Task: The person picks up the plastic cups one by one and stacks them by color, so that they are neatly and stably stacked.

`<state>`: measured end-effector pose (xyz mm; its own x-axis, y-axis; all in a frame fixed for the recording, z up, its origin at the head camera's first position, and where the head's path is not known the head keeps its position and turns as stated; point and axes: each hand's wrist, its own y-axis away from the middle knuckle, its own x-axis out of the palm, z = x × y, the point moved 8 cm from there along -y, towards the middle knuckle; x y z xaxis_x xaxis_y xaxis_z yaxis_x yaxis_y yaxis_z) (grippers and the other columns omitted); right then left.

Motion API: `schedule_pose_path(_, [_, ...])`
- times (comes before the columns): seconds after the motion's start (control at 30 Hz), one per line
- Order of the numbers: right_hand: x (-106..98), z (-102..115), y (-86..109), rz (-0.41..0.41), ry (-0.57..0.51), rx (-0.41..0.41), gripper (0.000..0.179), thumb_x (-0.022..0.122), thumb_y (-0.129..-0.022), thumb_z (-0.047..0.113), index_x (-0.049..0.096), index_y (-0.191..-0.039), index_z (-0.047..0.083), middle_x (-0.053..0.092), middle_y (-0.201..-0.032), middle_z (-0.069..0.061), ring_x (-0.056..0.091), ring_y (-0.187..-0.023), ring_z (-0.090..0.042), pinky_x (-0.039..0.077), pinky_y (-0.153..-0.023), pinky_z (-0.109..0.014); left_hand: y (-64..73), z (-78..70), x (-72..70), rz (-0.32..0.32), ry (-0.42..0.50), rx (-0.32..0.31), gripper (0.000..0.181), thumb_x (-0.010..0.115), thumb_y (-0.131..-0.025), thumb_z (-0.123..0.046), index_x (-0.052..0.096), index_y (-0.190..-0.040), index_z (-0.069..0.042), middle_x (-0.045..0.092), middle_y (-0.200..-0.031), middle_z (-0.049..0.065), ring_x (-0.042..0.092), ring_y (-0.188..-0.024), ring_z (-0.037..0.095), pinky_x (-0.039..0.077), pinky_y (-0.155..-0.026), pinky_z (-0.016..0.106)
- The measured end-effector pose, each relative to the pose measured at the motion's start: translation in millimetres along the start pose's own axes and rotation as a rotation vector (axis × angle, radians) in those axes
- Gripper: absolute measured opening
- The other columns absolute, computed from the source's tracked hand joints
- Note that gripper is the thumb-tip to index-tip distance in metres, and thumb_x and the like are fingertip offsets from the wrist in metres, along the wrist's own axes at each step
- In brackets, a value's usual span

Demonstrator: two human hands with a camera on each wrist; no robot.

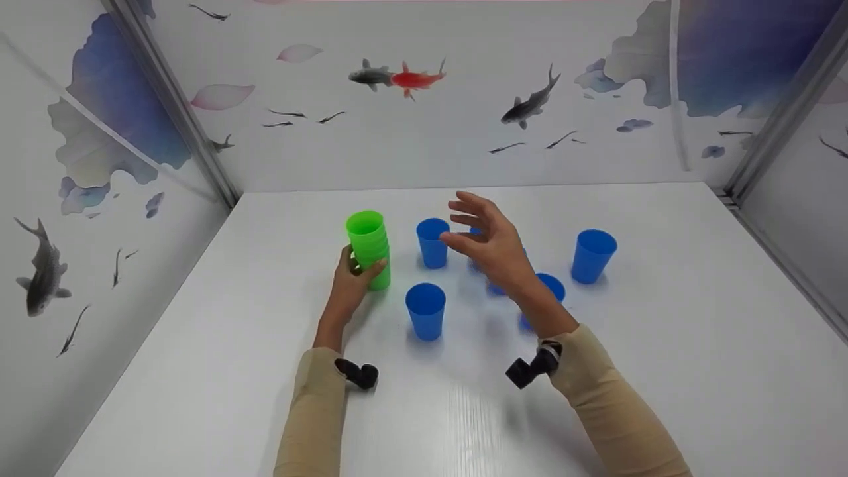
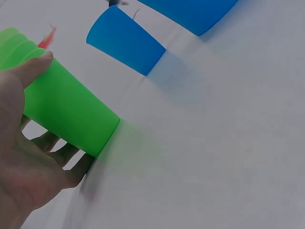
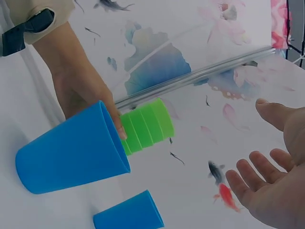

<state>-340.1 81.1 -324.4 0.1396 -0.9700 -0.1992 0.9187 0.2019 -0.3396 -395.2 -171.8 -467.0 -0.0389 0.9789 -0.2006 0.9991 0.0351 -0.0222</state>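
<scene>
A stack of nested green cups (image 1: 371, 248) stands upright on the left of the table, and my left hand (image 1: 351, 281) grips it with the thumb across its front. In the left wrist view the fingers (image 2: 78, 167) curl round the back of the green stack (image 2: 71, 107). My right hand (image 1: 493, 245) hovers above the blue cups, holding nothing; its fingers are spread and loosely bent. Nearest the green stack are a blue cup (image 1: 433, 244) at the back and another blue cup (image 1: 426, 311) in front. The right hand and forearm partly hide several more blue cups.
Far right stands a separate blue cup (image 1: 593, 256). A partly covered blue cup (image 1: 551, 286) sits beside the right forearm. White walls with painted fish enclose the white table (image 1: 424, 411) at the back and sides. Each wrist carries a small black camera.
</scene>
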Motion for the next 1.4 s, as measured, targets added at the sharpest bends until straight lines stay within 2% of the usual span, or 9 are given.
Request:
schedule_pose_path(0.2, [-29.3, -0.5, 12.9, -0.016, 0.053, 0.008, 0.066, 0.074, -0.092, 0.028, 0.044, -0.15, 0.018, 0.053, -0.149, -0.003, 0.054, -0.136, -0.02, 0.048, -0.11, -0.04, 0.5, 0.1, 1.4, 0.002, -0.004, -0.003, 0.086, 0.069, -0.094, -0.041, 0.019, -0.158, -0.014, 0.037, -0.157, 0.015, 0.036, -0.148, 0.034, 0.028, -0.123, 0.054])
schedule_pose_path(0.37, [-55.3, 1.3, 16.1, -0.037, 0.094, 0.012, 0.063, 0.072, -0.093, 0.03, 0.044, -0.149, 0.017, 0.053, -0.149, -0.002, 0.055, -0.135, -0.017, 0.049, -0.109, -0.034, 0.6, -0.8, 2.0, -0.002, -0.004, -0.007, 0.084, 0.069, -0.094, -0.039, 0.019, -0.158, -0.013, 0.037, -0.158, 0.015, 0.035, -0.148, 0.034, 0.027, -0.123, 0.054])
schedule_pose_path(0.53, [-86.6, 6.3, 20.6, -0.083, 0.136, 0.002, 0.062, 0.07, -0.095, 0.03, 0.045, -0.149, 0.016, 0.053, -0.149, -0.001, 0.054, -0.136, -0.017, 0.049, -0.107, -0.023, 1.1, -0.4, 4.1, 0.0, 0.003, -0.018, 0.086, 0.069, -0.094, -0.039, 0.019, -0.159, -0.014, 0.034, -0.16, 0.014, 0.033, -0.15, 0.034, 0.026, -0.124, 0.053])
schedule_pose_path(0.67, [-116.2, 7.4, 26.2, -0.155, 0.187, -0.009, 0.058, 0.069, -0.095, 0.03, 0.048, -0.147, 0.016, 0.054, -0.147, -0.001, 0.054, -0.136, -0.019, 0.047, -0.106, -0.019, 1.4, 1.3, 4.2, 0.001, -0.001, -0.02, 0.087, 0.069, -0.094, -0.04, 0.019, -0.159, -0.013, 0.034, -0.16, 0.015, 0.033, -0.15, 0.034, 0.026, -0.124, 0.054])
schedule_pose_path(0.9, [-157.4, -9.9, 30.5, -0.303, 0.235, 0.029, 0.061, 0.07, -0.094, 0.034, 0.047, -0.148, 0.019, 0.054, -0.148, -0.004, 0.053, -0.137, -0.02, 0.048, -0.11, -0.029, 1.2, -0.1, 1.3, -0.005, -0.016, -0.006, 0.087, 0.069, -0.093, -0.041, 0.018, -0.159, -0.013, 0.037, -0.158, 0.015, 0.035, -0.148, 0.034, 0.028, -0.123, 0.054])
schedule_pose_path(1.13, [-182.0, -32.4, 32.4, -0.357, 0.269, 0.061, 0.063, 0.07, -0.094, 0.036, 0.046, -0.149, 0.019, 0.052, -0.151, -0.007, 0.049, -0.14, -0.021, 0.045, -0.114, -0.035, -0.3, 0.1, 0.3, -0.003, -0.019, -0.012, 0.089, 0.07, -0.093, -0.042, 0.017, -0.159, -0.014, 0.035, -0.159, 0.015, 0.034, -0.149, 0.033, 0.027, -0.124, 0.053])
schedule_pose_path(1.27, [-196.7, -48.4, 35.9, -0.393, 0.307, 0.107, 0.066, 0.07, -0.093, 0.04, 0.044, -0.151, 0.021, 0.049, -0.154, -0.007, 0.045, -0.144, -0.024, 0.041, -0.117, -0.039, -0.1, 0.7, 0.2, -0.002, -0.015, -0.014, 0.087, 0.069, -0.094, -0.041, 0.018, -0.159, -0.014, 0.034, -0.16, 0.015, 0.033, -0.15, 0.034, 0.026, -0.124, 0.053])
schedule_pose_path(1.4, [-211.7, -69.2, 39.5, -0.395, 0.327, 0.149, 0.071, 0.07, -0.093, 0.038, 0.039, -0.154, 0.021, 0.043, -0.158, -0.008, 0.038, -0.149, -0.026, 0.036, -0.12, -0.046, 0.2, -0.4, 1.4, -0.003, -0.02, -0.018, 0.087, 0.069, -0.094, -0.04, 0.018, -0.159, -0.013, 0.033, -0.16, 0.016, 0.031, -0.151, 0.035, 0.025, -0.125, 0.053])
